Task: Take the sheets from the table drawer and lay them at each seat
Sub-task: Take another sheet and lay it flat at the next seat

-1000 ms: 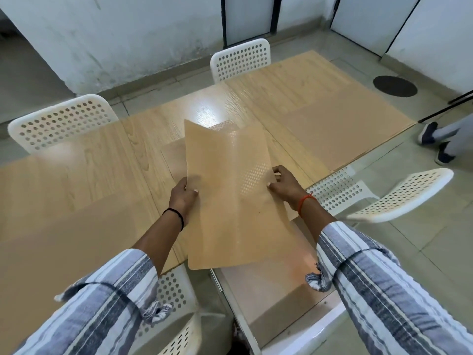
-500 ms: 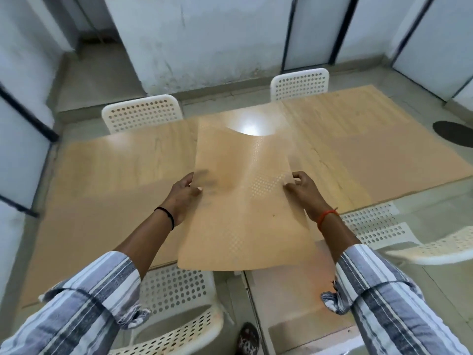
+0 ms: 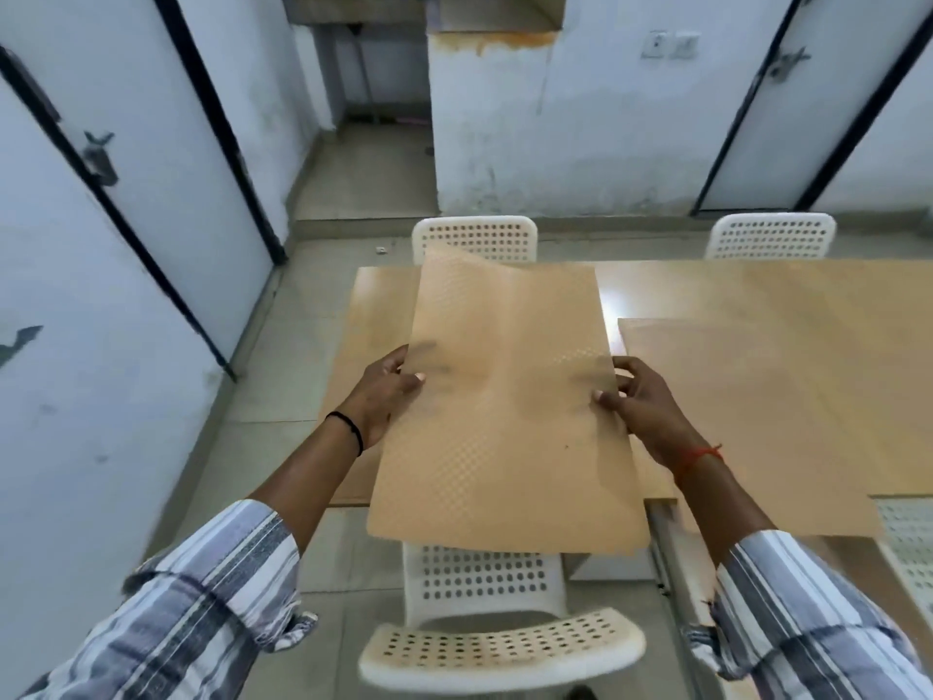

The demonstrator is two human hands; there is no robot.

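Tan dotted sheet (image 3: pixel 507 406) held above the table's (image 3: pixel 757 295) left end, left hand (image 3: pixel 381 396) and right hand (image 3: pixel 643 406) each pinching a side edge, white chair (image 3: pixel 484 623) below

1. Tan sheet (image 3: pixel 505 396), faint dotted embossing across it.
2. Light wood-grain table (image 3: pixel 732 290); a second tan sheet (image 3: pixel 767 421) lies matte on it.
3. White chairs (image 3: pixel 484 644), all with perforated dot patterns.
4. Sleeves (image 3: pixel 202 598) in grey, white and dark stripes.
5. Black band (image 3: pixel 348 429) on the left wrist, orange-red thread (image 3: pixel 704 453) on the right.
6. Whitish walls (image 3: pixel 126 275), black trim.
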